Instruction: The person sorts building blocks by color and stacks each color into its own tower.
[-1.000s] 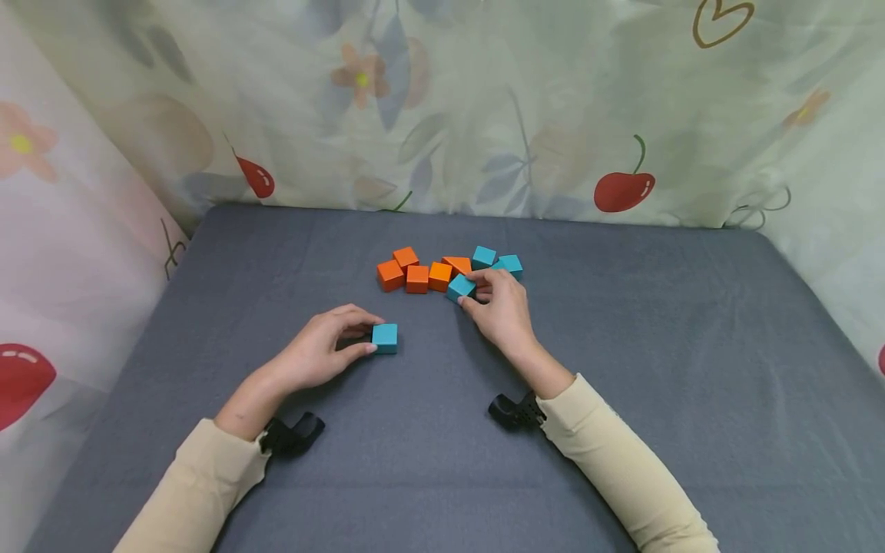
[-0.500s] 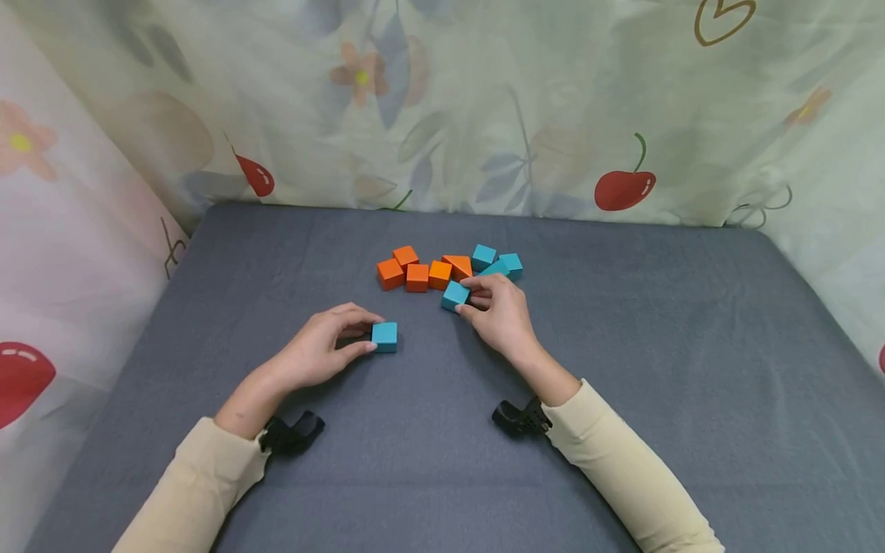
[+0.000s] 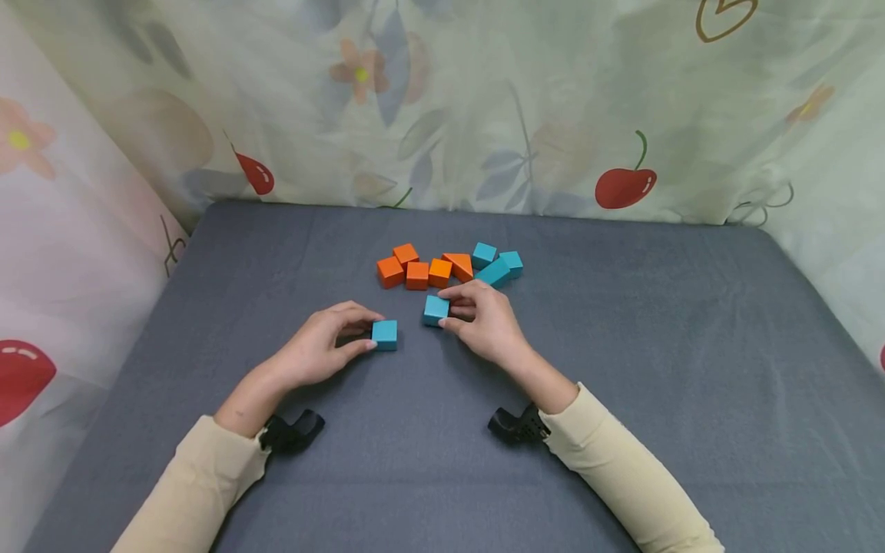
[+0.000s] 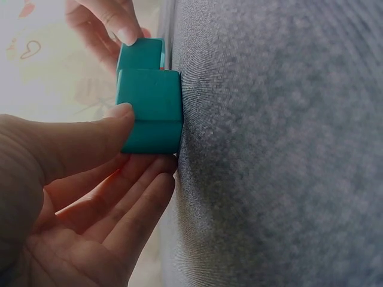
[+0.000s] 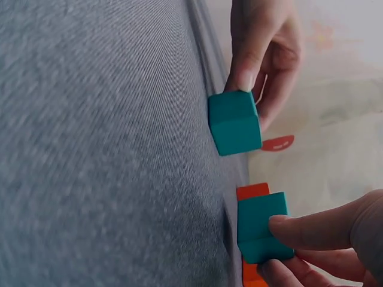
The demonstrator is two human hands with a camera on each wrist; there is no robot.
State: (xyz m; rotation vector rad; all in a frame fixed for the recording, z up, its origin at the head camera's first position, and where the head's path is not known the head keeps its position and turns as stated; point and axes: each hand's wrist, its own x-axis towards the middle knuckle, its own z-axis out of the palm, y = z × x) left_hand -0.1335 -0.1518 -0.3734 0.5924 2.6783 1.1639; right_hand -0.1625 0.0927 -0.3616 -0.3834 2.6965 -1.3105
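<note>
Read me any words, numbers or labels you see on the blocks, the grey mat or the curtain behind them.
There are none to read.
Teal blocks in the left hand and right hand: plain faces, no print.
Orange blocks: plain.
Grey mat: bare fabric.
Curtain: only pictures of cherries, flowers, leaves and a heart outline, no letters.
</note>
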